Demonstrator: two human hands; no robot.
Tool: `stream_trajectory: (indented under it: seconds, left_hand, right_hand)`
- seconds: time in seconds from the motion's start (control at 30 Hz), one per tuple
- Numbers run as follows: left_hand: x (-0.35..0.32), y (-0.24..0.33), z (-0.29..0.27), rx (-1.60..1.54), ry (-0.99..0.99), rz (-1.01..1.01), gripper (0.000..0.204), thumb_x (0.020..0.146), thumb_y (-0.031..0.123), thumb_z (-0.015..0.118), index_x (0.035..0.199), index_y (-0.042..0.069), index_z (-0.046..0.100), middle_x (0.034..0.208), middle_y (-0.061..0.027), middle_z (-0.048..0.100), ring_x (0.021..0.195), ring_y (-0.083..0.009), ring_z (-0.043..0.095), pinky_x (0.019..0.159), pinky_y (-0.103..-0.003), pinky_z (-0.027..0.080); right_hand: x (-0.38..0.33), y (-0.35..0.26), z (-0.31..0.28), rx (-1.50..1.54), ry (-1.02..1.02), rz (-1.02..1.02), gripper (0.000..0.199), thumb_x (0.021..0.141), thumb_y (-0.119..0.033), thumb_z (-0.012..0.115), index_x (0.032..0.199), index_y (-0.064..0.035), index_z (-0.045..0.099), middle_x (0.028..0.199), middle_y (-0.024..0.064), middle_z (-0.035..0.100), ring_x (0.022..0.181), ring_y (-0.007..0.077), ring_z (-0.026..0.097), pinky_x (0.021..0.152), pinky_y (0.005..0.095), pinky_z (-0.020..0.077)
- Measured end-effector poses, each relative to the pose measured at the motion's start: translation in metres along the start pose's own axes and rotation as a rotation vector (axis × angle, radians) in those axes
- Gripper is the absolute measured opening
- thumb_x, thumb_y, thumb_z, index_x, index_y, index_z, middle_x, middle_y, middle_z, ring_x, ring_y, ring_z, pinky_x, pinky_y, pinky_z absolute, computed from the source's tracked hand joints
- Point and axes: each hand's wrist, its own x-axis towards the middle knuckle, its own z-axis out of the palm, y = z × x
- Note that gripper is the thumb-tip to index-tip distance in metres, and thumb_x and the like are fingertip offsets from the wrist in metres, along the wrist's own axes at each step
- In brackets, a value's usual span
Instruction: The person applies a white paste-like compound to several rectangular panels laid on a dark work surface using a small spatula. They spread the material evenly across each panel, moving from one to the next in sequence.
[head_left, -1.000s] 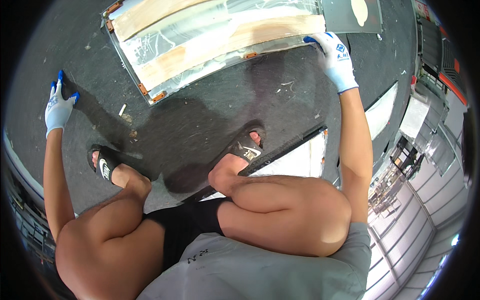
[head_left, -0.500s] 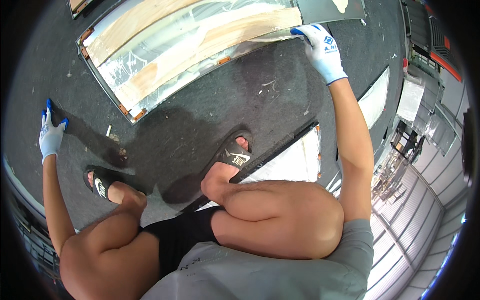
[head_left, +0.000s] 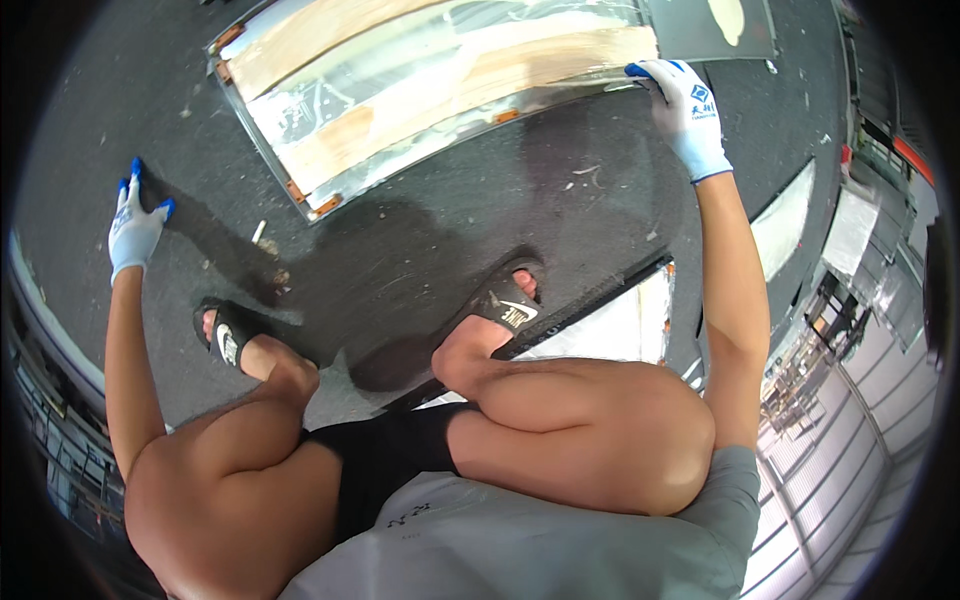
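Note:
A large curved panel [head_left: 400, 110] with a dark frame, wood-toned bands and whitish smears lies on the dark floor at the top. My right hand [head_left: 688, 115], in a white glove with blue fingertips, is at its near edge by the right end. The fingers are closed in a pinch there; a thin pale strip [head_left: 600, 82] runs along the edge beside them, and what exactly they grip is hidden. Out to the left, my left hand [head_left: 137, 225], gloved alike, is held over the floor, empty, with its fingers spread.
Small orange-brown blocks [head_left: 326, 207] sit along the panel's frame. A grey sheet [head_left: 715, 35] with a cream patch adjoins its right end. White panels [head_left: 610, 320] lie by my right foot and farther right [head_left: 785, 222]. A small white stick [head_left: 259, 231] lies near my left foot.
The whole view has shifted, so the scene sits farther right. The pale strip by my right hand, slightly raised before, now looks closer to the panel edge. My left hand stays spread.

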Motion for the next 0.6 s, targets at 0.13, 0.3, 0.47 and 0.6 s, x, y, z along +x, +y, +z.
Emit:
stream_trajectory:
  seconds: [0.13, 0.3, 0.47, 0.6]
  left_hand:
    - [-0.011, 0.022, -0.017, -0.029, -0.025, -0.031, 0.1, 0.091, 0.035, 0.08, 0.171, 0.036, 0.02, 0.173, -0.0201, 0.03, 0.147, -0.0401, 0.05, 0.121, -0.045, 0.045]
    - [-0.018, 0.039, -0.032, 0.006, -0.066, -0.088, 0.1, 0.092, 0.037, 0.079, 0.171, 0.04, 0.018, 0.174, -0.0159, 0.03, 0.145, -0.0395, 0.052, 0.119, -0.046, 0.048]
    - [-0.023, 0.053, -0.041, 0.051, -0.109, -0.144, 0.101, 0.092, 0.039, 0.08, 0.171, 0.041, 0.017, 0.175, -0.0124, 0.029, 0.144, -0.0396, 0.054, 0.118, -0.048, 0.049]
    - [-0.028, 0.056, -0.047, 0.047, -0.114, -0.149, 0.099, 0.092, 0.042, 0.08, 0.171, 0.04, 0.02, 0.175, -0.0116, 0.03, 0.143, -0.0397, 0.055, 0.117, -0.048, 0.05]
  right_hand:
    - [0.017, -0.047, 0.0, 0.059, -0.058, -0.014, 0.026, 0.093, -0.001, 0.065, 0.117, -0.008, 0.073, 0.109, 0.0138, 0.074, 0.106, 0.0356, 0.069, 0.09, 0.0444, 0.0558]
    - [0.047, -0.089, -0.036, 0.185, -0.124, 0.075, 0.024, 0.093, 0.001, 0.067, 0.116, -0.0048, 0.073, 0.106, 0.0173, 0.073, 0.103, 0.0364, 0.07, 0.089, 0.0434, 0.0551]
    - [0.084, -0.133, -0.024, 0.233, -0.212, -0.096, 0.017, 0.096, -0.003, 0.065, 0.112, -0.0028, 0.071, 0.105, 0.0161, 0.073, 0.102, 0.0357, 0.07, 0.088, 0.0438, 0.0544]
    - [0.102, -0.149, -0.003, 0.136, -0.083, -0.15, 0.023, 0.096, -0.007, 0.065, 0.119, -0.0067, 0.072, 0.106, 0.0155, 0.074, 0.101, 0.0353, 0.071, 0.087, 0.0446, 0.0554]
